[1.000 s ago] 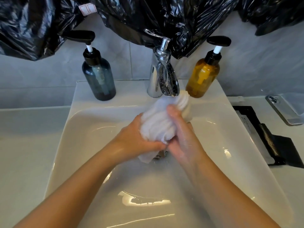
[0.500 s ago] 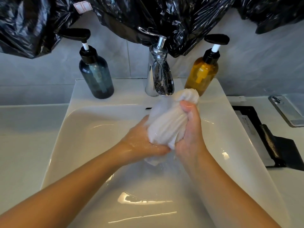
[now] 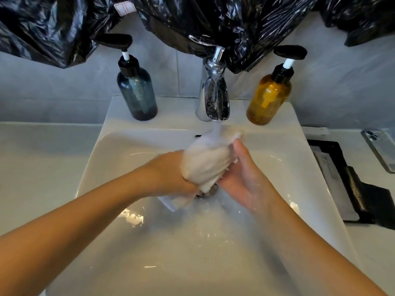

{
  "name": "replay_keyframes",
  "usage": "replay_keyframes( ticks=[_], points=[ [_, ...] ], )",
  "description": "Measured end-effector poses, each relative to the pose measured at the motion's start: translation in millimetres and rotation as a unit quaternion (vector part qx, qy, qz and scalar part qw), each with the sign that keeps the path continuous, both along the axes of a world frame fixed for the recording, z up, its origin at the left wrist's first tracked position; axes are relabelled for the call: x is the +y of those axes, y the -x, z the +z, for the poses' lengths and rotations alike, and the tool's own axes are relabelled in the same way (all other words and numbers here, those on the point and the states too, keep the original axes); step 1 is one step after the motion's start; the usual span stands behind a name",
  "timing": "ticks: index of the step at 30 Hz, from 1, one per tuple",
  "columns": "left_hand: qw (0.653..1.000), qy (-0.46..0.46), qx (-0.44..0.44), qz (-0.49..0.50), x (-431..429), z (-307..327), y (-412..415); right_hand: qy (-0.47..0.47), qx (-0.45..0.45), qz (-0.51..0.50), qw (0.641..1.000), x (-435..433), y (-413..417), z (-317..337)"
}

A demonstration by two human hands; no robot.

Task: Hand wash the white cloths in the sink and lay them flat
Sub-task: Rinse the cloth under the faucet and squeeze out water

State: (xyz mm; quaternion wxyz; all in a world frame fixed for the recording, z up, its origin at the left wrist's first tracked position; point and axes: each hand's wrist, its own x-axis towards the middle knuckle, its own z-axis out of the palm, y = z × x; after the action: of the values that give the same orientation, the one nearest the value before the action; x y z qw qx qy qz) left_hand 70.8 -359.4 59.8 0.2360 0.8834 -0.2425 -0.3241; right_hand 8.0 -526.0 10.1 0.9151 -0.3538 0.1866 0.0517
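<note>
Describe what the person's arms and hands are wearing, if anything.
Nothing worn shows. The left hand and right hand are bare, with no gloves, rings or watch visible, and both forearms are bare to the frame's edge, with no sleeves in view. The hands look wet.

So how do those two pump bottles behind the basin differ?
The blue-grey bottle stands left of the tap; the amber bottle stands right of it. The blue-grey bottle's pump head juts out to the left; the amber bottle's sits nearly centred on its stem. Both have black pump heads on white stems.
</note>
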Motion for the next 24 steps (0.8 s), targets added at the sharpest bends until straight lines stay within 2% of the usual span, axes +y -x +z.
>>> replay_keyframes(
  ticks=[2, 4, 6, 8, 10, 11, 14, 16, 19, 21, 24],
  points=[
    [0.984, -0.084, -0.157, 0.006, -2, 6, 10, -0.011, 0.025, -0.017, 0.999, 9, 2, 2],
    [0.955, -0.091, -0.282, -0.004, 0, 2, 25, -0.019, 0.055, -0.055, 0.997, 20, 2, 9],
    [0.927, -0.023, -0.374, -0.037, 9, -9, 36, -0.031, 0.082, -0.095, 0.992, 22, 2, 14],
    [0.919, 0.06, -0.389, -0.038, 19, -19, 34, -0.035, 0.071, -0.111, 0.991, 20, 5, 19],
    [0.933, 0.133, -0.334, -0.01, 24, -24, 24, -0.029, 0.047, -0.113, 0.992, 19, 9, 18],
    [0.949, 0.137, -0.282, 0.009, 24, -23, 20, -0.025, 0.033, -0.111, 0.993, 17, 10, 14],
    [0.994, 0.076, -0.078, 0.008, 18, -21, 11, 0.006, -0.033, -0.081, 0.996, 16, 6, 13],
    [0.994, 0.092, 0.06, -0.019, 17, -24, 5, 0.009, -0.058, -0.046, 0.997, 14, 0, 14],
    [0.964, 0.147, 0.219, -0.017, 19, -32, -2, 0.004, -0.056, -0.03, 0.998, 15, -6, 6],
    [0.959, 0.173, 0.226, 0.005, 22, -35, 0, -0.02, -0.029, -0.067, 0.997, 16, -7, -1],
    [0.925, 0.301, 0.177, 0.15, 29, -34, 28, -0.033, -0.001, -0.163, 0.986, 13, -7, -6]
  ],
)
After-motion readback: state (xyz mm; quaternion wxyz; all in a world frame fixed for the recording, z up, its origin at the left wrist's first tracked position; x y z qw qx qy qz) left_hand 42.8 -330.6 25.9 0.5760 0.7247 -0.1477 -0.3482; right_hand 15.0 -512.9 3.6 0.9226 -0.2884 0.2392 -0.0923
